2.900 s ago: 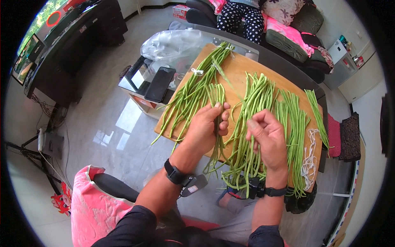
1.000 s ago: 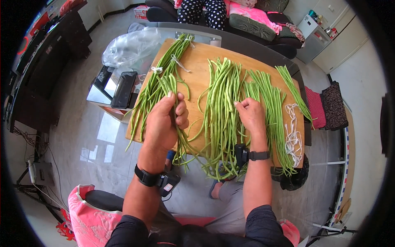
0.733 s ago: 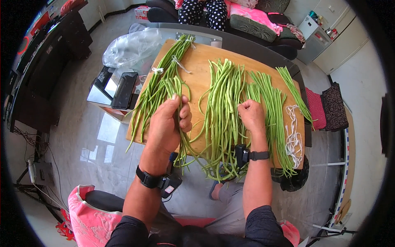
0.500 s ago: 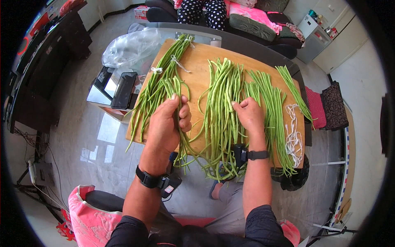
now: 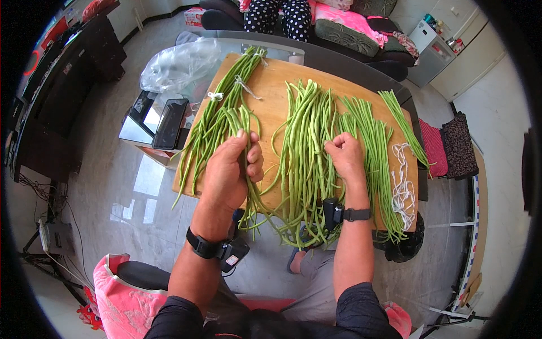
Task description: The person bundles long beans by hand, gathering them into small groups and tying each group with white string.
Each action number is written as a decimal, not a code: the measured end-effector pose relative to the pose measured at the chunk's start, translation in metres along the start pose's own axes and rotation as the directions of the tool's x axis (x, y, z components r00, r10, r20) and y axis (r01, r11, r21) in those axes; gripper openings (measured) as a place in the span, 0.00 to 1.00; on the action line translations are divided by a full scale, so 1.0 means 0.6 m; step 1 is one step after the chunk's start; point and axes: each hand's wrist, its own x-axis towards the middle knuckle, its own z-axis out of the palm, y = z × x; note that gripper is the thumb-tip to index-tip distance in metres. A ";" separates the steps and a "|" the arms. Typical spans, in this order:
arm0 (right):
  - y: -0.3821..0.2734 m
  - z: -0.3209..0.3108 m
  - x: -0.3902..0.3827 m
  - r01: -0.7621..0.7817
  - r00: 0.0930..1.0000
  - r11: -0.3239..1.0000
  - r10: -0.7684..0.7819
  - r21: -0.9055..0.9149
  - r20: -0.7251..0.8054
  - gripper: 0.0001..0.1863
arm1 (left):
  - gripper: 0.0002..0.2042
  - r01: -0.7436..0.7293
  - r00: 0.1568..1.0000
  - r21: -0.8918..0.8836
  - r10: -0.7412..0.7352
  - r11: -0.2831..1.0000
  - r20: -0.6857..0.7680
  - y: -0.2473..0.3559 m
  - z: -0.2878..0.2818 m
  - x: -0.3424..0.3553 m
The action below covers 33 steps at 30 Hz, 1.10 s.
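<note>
Long green beans lie in rows on a wooden board (image 5: 271, 85). My left hand (image 5: 228, 169) is closed around a small bunch of long beans (image 5: 244, 121), their ends hanging over the board's near edge. My right hand (image 5: 345, 155) rests with curled fingers on the loose middle pile of beans (image 5: 307, 135), pinching a few strands. A tied bundle of beans (image 5: 217, 113) lies to the left of my left hand. More beans (image 5: 375, 141) lie to the right.
White strings (image 5: 402, 183) lie at the board's right end. A clear plastic bag (image 5: 180, 62) and a dark phone (image 5: 169, 116) on a scale sit to the left. A person in spotted trousers (image 5: 276, 14) sits on a sofa behind. A pink stool (image 5: 121, 294) stands near left.
My left hand has kept its bunch and shifted slightly. My right hand has slid a little over the middle pile. The view tilted earlier, since the oldest frame.
</note>
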 end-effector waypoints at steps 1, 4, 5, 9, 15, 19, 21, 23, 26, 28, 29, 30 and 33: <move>-0.006 0.001 -0.001 0.021 1.000 0.994 -0.023 0.103 0.019 0.11 | 0.12 0.003 1.000 -0.002 -0.003 1.000 -0.001 0.000 -0.001 0.000; -0.026 -0.005 -0.011 0.048 0.994 0.962 -0.071 0.268 0.077 0.11 | 0.12 0.014 1.000 -0.005 -0.014 1.000 -0.003 0.000 -0.003 0.000; -0.027 -0.005 -0.012 0.104 0.987 0.938 -0.138 0.331 0.082 0.12 | 0.12 0.009 1.000 -0.004 -0.009 1.000 -0.006 0.000 -0.003 -0.001; -0.070 -0.020 -0.033 -0.017 0.978 0.834 -0.100 0.551 0.182 0.13 | 0.12 0.026 0.999 0.045 -0.025 0.999 -0.037 -0.007 -0.002 0.000; -0.151 -0.032 -0.078 -0.179 0.932 0.723 -0.093 0.667 0.351 0.14 | 0.14 0.062 0.997 0.106 -0.057 0.992 -0.049 -0.025 -0.003 0.001; -0.195 -0.037 -0.111 -0.208 0.819 0.762 -0.206 0.613 0.535 0.14 | 0.15 0.059 0.995 0.115 -0.048 0.992 -0.093 -0.033 0.006 0.006; -0.197 -0.022 -0.124 -0.148 0.772 0.782 -0.292 0.606 0.565 0.14 | 0.15 0.021 0.994 0.084 -0.012 0.996 -0.105 -0.031 0.003 0.009; -0.188 -0.012 -0.131 -0.095 0.750 0.842 -0.290 0.532 0.594 0.15 | 0.16 -0.024 0.992 0.035 0.029 0.999 -0.125 -0.027 0.003 0.010; -0.201 -0.011 -0.140 -0.057 0.742 0.918 -0.224 0.393 0.632 0.16 | 0.16 -0.086 0.983 -0.016 0.083 0.996 -0.166 -0.016 0.006 0.008; -0.202 -0.010 -0.142 -0.058 0.733 0.943 -0.183 0.328 0.656 0.16 | 0.17 -0.110 0.979 -0.014 0.106 0.994 -0.173 -0.013 0.000 0.010; -0.201 -0.009 -0.142 -0.052 0.735 0.946 -0.180 0.319 0.654 0.15 | 0.17 -0.137 0.975 0.023 0.139 0.990 -0.171 -0.011 -0.001 0.009; -0.202 -0.008 -0.144 -0.048 0.732 0.946 -0.186 0.321 0.656 0.15 | 0.18 -0.164 0.971 0.060 0.172 0.985 -0.168 -0.009 -0.001 0.008; -0.206 -0.007 -0.146 -0.026 0.716 0.969 -0.153 0.244 0.682 0.16 | 0.17 -0.194 0.963 0.059 0.202 0.979 -0.180 -0.007 0.003 0.006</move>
